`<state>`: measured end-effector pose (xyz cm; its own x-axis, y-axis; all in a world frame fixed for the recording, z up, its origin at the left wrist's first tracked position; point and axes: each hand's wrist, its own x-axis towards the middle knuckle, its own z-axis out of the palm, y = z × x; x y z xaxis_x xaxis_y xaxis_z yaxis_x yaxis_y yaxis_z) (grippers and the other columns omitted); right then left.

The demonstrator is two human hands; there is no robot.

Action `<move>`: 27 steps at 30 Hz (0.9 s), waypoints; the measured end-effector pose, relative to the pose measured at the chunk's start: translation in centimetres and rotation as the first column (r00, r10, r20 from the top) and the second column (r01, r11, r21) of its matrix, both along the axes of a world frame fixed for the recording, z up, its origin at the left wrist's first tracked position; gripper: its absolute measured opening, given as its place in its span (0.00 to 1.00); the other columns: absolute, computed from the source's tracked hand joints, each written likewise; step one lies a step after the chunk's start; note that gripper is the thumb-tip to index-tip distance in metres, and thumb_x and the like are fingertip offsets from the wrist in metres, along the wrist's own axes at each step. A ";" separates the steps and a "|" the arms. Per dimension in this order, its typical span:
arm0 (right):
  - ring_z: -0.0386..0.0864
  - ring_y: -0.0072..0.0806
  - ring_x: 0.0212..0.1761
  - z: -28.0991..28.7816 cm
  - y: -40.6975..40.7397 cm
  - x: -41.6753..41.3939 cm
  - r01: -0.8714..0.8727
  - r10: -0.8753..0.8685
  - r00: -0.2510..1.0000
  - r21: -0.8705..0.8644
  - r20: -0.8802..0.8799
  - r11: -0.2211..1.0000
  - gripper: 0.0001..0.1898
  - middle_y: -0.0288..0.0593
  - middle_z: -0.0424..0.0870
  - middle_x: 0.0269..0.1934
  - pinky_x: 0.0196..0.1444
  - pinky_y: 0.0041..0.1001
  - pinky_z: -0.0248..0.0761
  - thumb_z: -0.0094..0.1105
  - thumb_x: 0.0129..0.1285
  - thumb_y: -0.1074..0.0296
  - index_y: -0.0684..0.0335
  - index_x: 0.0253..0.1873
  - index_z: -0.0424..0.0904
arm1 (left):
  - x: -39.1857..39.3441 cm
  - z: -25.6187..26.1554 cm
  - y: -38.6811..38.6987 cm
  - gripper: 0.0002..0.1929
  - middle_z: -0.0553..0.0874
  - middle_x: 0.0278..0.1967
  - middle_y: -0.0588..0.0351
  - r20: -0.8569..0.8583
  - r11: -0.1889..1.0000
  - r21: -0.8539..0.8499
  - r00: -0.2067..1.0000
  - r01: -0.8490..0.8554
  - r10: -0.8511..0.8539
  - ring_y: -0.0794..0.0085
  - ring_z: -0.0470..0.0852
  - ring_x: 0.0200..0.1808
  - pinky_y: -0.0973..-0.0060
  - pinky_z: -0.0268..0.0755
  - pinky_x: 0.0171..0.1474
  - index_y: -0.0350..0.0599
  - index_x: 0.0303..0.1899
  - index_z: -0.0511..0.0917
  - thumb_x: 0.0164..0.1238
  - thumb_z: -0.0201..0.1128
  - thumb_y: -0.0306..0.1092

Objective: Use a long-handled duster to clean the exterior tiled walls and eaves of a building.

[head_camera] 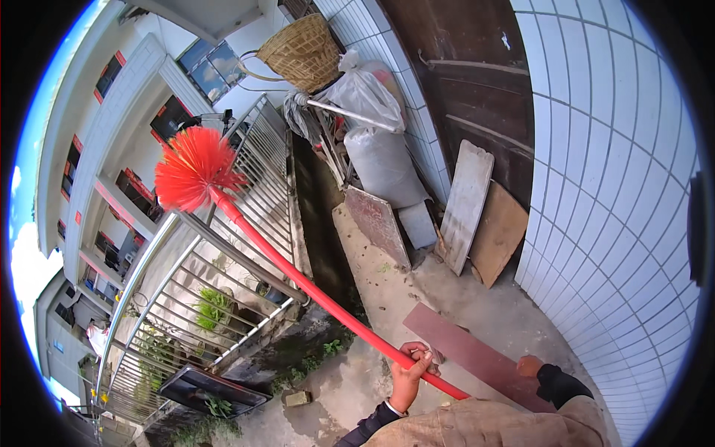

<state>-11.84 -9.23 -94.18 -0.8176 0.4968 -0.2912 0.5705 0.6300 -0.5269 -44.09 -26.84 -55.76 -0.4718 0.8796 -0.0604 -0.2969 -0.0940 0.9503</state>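
Note:
A long red pole (335, 315) slants up and to the left, ending in a round brush head (195, 167) of red bristles with some yellow ones. My left hand (410, 369) is closed around the pole near its lower end, which runs out of sight at my tan clothing (475, 424). My right hand (529, 366) hangs low on the right, over the edge of a long reddish board (475, 352). Its fingers are mostly hidden, and whether it touches the board cannot be told. The brush head appears in front of a metal railing (195, 229).
A white-tiled wall (603, 167) curves along the right, beside a dark wooden door (475, 84). Boards (466, 207) lean there near a filled white sack (382, 167), a mop (299, 109) and a woven basket (301, 50). A dark ditch (324, 207) runs along the railing; a brick (298, 398) lies lower left.

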 end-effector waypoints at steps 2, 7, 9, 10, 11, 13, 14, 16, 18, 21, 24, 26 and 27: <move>0.83 0.51 0.38 0.1 0.2 -2.3 0.103 -0.098 0.992 -0.063 0.082 0.993 0.11 0.52 0.85 0.33 0.43 0.45 0.76 0.56 0.53 0.60 0.59 0.30 0.85 | -3.0 -0.1 -0.8 0.10 0.79 0.26 0.56 0.007 0.999 0.000 0.999 -0.042 0.042 0.71 0.82 0.26 0.70 0.80 0.34 0.36 0.46 0.70 0.70 0.63 0.26; 0.82 0.50 0.42 1.1 -1.0 -6.5 0.355 -0.357 0.934 -0.103 0.006 0.929 0.12 0.54 0.85 0.37 0.50 0.41 0.75 0.55 0.56 0.60 0.61 0.36 0.84 | -7.5 -0.8 -1.6 0.11 0.77 0.23 0.58 0.034 0.986 0.028 0.986 -0.166 0.165 0.71 0.80 0.24 0.70 0.79 0.34 0.36 0.45 0.69 0.68 0.64 0.24; 0.82 0.51 0.45 0.7 -0.3 -7.8 0.383 -0.372 0.922 -0.107 0.105 0.918 0.14 0.55 0.84 0.40 0.52 0.41 0.75 0.56 0.57 0.57 0.61 0.39 0.83 | -8.7 -1.0 -1.7 0.11 0.77 0.24 0.58 0.014 0.982 -0.003 0.982 -0.188 0.188 0.72 0.79 0.23 0.70 0.79 0.33 0.36 0.45 0.69 0.68 0.63 0.24; 0.81 0.51 0.48 0.2 0.1 -8.3 0.410 -0.388 0.902 -0.093 0.190 0.908 0.16 0.55 0.84 0.43 0.53 0.42 0.74 0.57 0.59 0.55 0.61 0.42 0.82 | -9.2 -1.3 -1.7 0.11 0.77 0.23 0.58 -0.013 0.975 -0.020 0.975 -0.221 0.221 0.72 0.79 0.23 0.69 0.79 0.33 0.36 0.45 0.68 0.68 0.63 0.24; 0.81 0.51 0.48 -0.3 0.3 -8.6 0.405 -0.378 0.903 -0.109 0.205 0.908 0.16 0.55 0.84 0.43 0.53 0.42 0.74 0.57 0.59 0.55 0.61 0.42 0.82 | -9.7 -1.6 -1.7 0.12 0.77 0.23 0.58 -0.043 0.967 -0.038 0.967 -0.252 0.250 0.72 0.79 0.24 0.69 0.79 0.33 0.36 0.46 0.68 0.68 0.63 0.24; 0.79 0.49 0.54 -1.4 0.5 -9.2 0.479 -0.453 0.860 -0.068 0.236 0.875 0.25 0.56 0.82 0.50 0.57 0.42 0.72 0.63 0.59 0.49 0.62 0.54 0.77 | -10.7 -2.3 -1.6 0.12 0.77 0.22 0.57 -0.033 0.956 -0.069 0.958 -0.286 0.284 0.71 0.79 0.23 0.69 0.79 0.32 0.36 0.46 0.68 0.68 0.63 0.24; 0.79 0.49 0.54 -1.9 0.6 -9.3 0.477 -0.445 0.860 -0.084 0.249 0.875 0.25 0.56 0.82 0.50 0.57 0.42 0.72 0.63 0.59 0.49 0.62 0.54 0.77 | -10.9 -2.4 -1.5 0.12 0.77 0.22 0.57 -0.064 0.944 -0.077 0.946 -0.321 0.317 0.70 0.79 0.23 0.70 0.79 0.32 0.36 0.45 0.68 0.68 0.63 0.25; 0.75 0.54 0.58 -2.8 1.1 -10.1 0.551 -0.505 0.820 -0.133 0.270 0.824 0.29 0.59 0.79 0.54 0.61 0.44 0.69 0.59 0.62 0.43 0.63 0.58 0.75 | -11.2 -2.2 -0.8 0.12 0.77 0.21 0.56 -0.100 0.921 -0.099 0.925 -0.376 0.367 0.69 0.79 0.21 0.70 0.79 0.32 0.36 0.45 0.68 0.67 0.63 0.25; 0.75 0.53 0.59 -2.9 1.8 -9.8 0.572 -0.517 0.803 -0.140 0.297 0.808 0.30 0.59 0.79 0.54 0.62 0.44 0.68 0.58 0.62 0.42 0.63 0.58 0.75 | -11.1 -2.7 0.1 0.12 0.76 0.21 0.56 -0.100 0.909 -0.117 0.915 -0.400 0.390 0.69 0.79 0.21 0.70 0.79 0.31 0.36 0.45 0.68 0.67 0.63 0.25; 0.76 0.52 0.58 -5.7 1.4 -8.9 0.590 -0.529 0.794 -0.170 0.300 0.789 0.32 0.59 0.80 0.54 0.62 0.44 0.68 0.56 0.62 0.38 0.64 0.57 0.76 | -11.4 -3.4 1.5 0.13 0.76 0.21 0.56 -0.117 0.888 -0.136 0.898 -0.439 0.425 0.69 0.78 0.20 0.69 0.79 0.30 0.36 0.46 0.67 0.67 0.64 0.25; 0.79 0.51 0.55 -7.6 1.5 -8.5 0.583 -0.483 0.808 -0.348 0.336 0.734 0.34 0.60 0.82 0.50 0.59 0.44 0.69 0.54 0.63 0.35 0.65 0.55 0.77 | -11.6 -4.0 3.1 0.13 0.76 0.21 0.56 -0.126 0.876 -0.138 0.885 -0.463 0.448 0.69 0.78 0.20 0.68 0.79 0.29 0.36 0.46 0.67 0.67 0.63 0.24; 0.80 0.52 0.53 -8.6 1.2 -8.0 0.580 -0.423 0.813 -0.483 0.400 0.657 0.35 0.60 0.83 0.48 0.57 0.44 0.70 0.52 0.64 0.33 0.66 0.54 0.78 | -11.8 -4.1 4.6 0.13 0.74 0.18 0.57 -0.166 0.857 -0.140 0.865 -0.496 0.473 0.71 0.74 0.15 0.69 0.76 0.24 0.39 0.44 0.67 0.65 0.63 0.27; 0.80 0.53 0.51 -9.0 0.5 -7.9 0.567 -0.423 0.821 -0.452 0.384 0.689 0.36 0.61 0.84 0.45 0.56 0.44 0.70 0.50 0.64 0.32 0.68 0.51 0.80 | -11.9 -4.3 5.1 0.13 0.74 0.18 0.57 -0.162 0.851 -0.156 0.863 -0.502 0.479 0.71 0.74 0.15 0.69 0.76 0.24 0.39 0.44 0.67 0.65 0.63 0.27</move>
